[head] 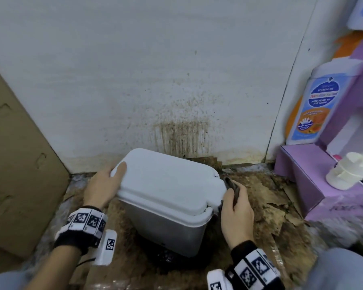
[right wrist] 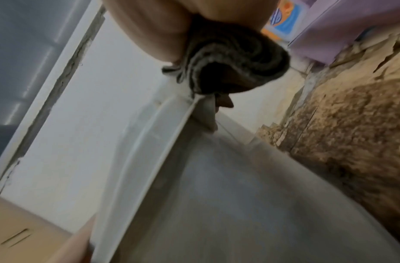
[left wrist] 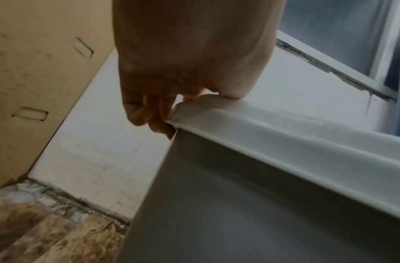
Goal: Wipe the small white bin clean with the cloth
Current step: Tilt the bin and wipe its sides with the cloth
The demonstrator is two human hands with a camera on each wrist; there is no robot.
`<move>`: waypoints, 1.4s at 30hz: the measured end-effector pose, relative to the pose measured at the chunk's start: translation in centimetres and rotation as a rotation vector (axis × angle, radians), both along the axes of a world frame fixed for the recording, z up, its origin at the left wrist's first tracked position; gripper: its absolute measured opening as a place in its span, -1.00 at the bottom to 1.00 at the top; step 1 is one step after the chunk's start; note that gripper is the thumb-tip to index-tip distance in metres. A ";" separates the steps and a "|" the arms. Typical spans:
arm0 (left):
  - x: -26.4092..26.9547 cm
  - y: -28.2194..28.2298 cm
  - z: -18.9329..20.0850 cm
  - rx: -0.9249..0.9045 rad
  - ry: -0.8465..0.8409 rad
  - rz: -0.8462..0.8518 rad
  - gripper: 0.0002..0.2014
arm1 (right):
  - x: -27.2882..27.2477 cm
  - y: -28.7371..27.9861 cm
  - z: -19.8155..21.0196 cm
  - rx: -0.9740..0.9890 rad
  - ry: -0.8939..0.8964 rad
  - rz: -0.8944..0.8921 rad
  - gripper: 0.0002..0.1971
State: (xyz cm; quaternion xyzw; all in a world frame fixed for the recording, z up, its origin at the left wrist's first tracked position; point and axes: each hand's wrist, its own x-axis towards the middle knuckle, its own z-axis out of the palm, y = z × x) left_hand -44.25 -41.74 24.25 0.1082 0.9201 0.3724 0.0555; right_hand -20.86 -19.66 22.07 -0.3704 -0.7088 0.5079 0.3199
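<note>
The small white bin stands on the floor by the wall, tilted, its white lid closed over a grey body. My left hand grips the lid's left rim, thumb on top and fingers curled under the edge. My right hand holds a dark grey cloth bunched in its fingers against the lid's right rim. In the right wrist view the cloth sits folded under the hand, touching the top edge of the bin.
A brown cardboard box leans at the left. A purple stand at the right carries a blue-labelled bottle and a white container. The white wall behind is stained brown. Torn brown paper covers the floor.
</note>
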 end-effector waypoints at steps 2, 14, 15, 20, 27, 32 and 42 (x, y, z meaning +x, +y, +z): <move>0.9 -0.2 -0.5 -0.035 0.008 0.062 -0.14 | 0.3 1.5 0.0 0.053 -0.023 -0.014 -0.83; 11.8 4.1 0.0 0.547 -0.173 0.246 -0.02 | -6.8 6.7 5.0 0.376 -0.230 0.469 -0.58; 12.6 4.6 0.2 0.583 -0.169 0.223 -0.03 | -7.7 7.0 4.6 0.387 -0.290 0.574 -0.53; 14.0 6.2 -0.3 0.670 -0.170 0.170 0.20 | -9.1 8.0 4.1 0.387 -0.562 0.885 -0.30; 14.1 6.8 -1.0 0.729 -0.173 0.160 0.30 | -8.9 8.4 4.8 0.274 -0.534 0.923 -0.27; 13.9 6.6 -1.3 0.733 -0.128 0.135 0.25 | -8.1 7.8 5.4 0.281 -0.498 0.921 -0.28; 9.9 4.9 0.4 0.678 -0.195 -0.136 -0.11 | -2.6 2.7 4.3 0.015 -0.312 0.509 -0.32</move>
